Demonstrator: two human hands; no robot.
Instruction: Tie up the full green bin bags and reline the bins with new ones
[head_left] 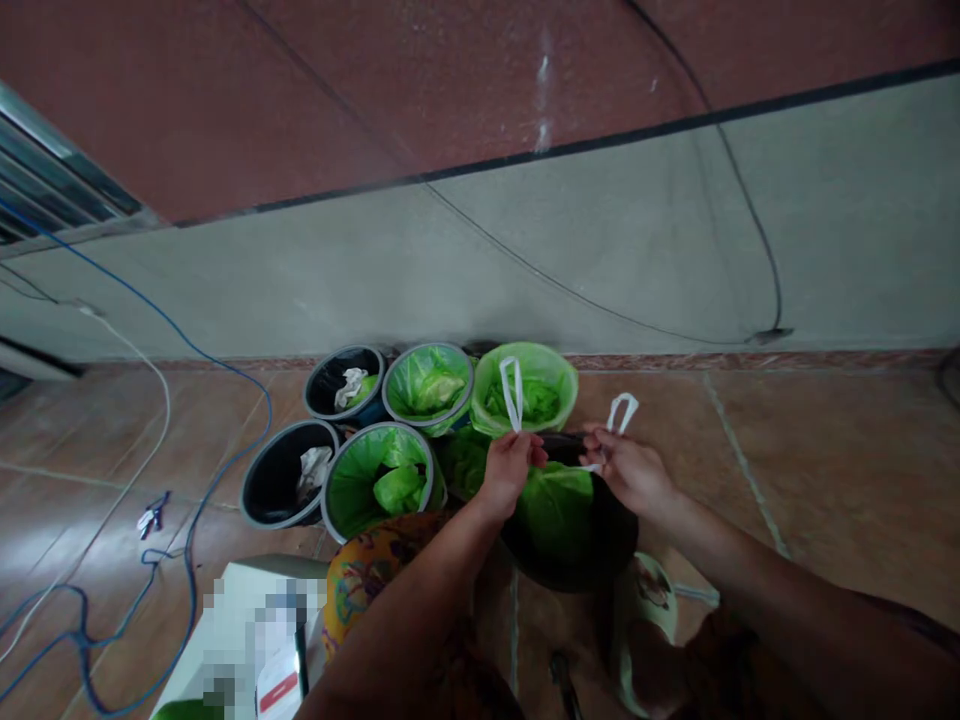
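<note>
My left hand [514, 465] is closed around a white drawstring [512, 390], whose loop sticks up above the fingers. My right hand [626, 468] grips a second white drawstring [622, 410], its loop also standing up. Between and just below the hands hangs a green plastic bag [559, 505], over the mouth of a dark bin [619, 540] that stands between my legs. How the drawstrings join the bag is hidden by my fingers.
Left of the dark bin stand several bins: green-lined ones [433, 480] and black ones [255, 490] with white crumpled pieces. A light-coloured box [225, 610] with a phone-like object is at lower left. A blue cable [199, 480] and keys [154, 515] lie on the tiles.
</note>
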